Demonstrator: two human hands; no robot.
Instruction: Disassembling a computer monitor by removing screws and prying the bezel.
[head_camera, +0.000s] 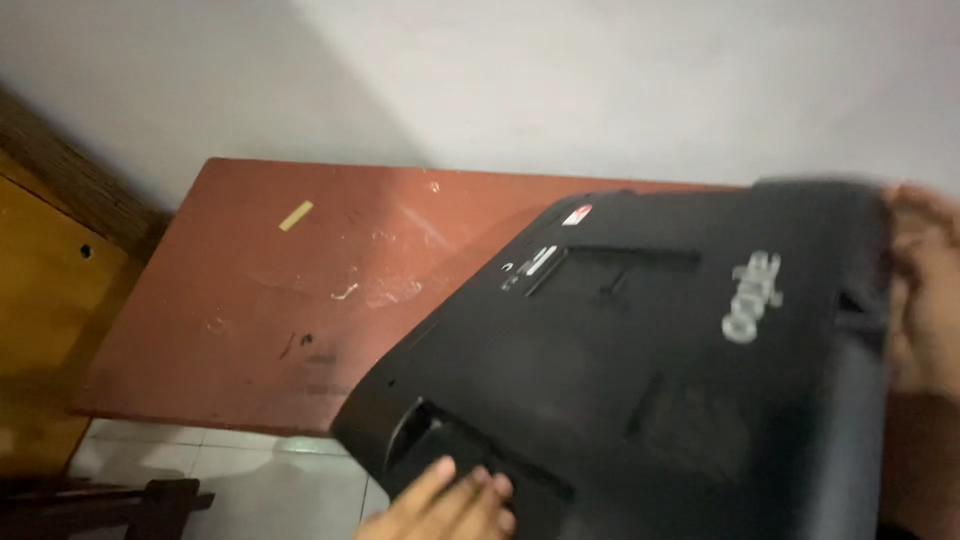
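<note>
A large black plastic monitor (640, 370), seen from its back, lies tilted over the right half of a reddish-brown table (300, 300). My left hand (445, 505) holds its near bottom edge beside a recessed opening. My right hand (925, 300) grips its far right edge and looks blurred. A silver emblem and a small sticker show on the back panel.
A white wall (560, 80) runs behind the table. A yellowish wooden cabinet (45, 300) stands at the left. White floor tiles (240, 485) and a dark wooden piece (120, 505) show below the table's front edge. A strip of tape (296, 215) lies on the tabletop.
</note>
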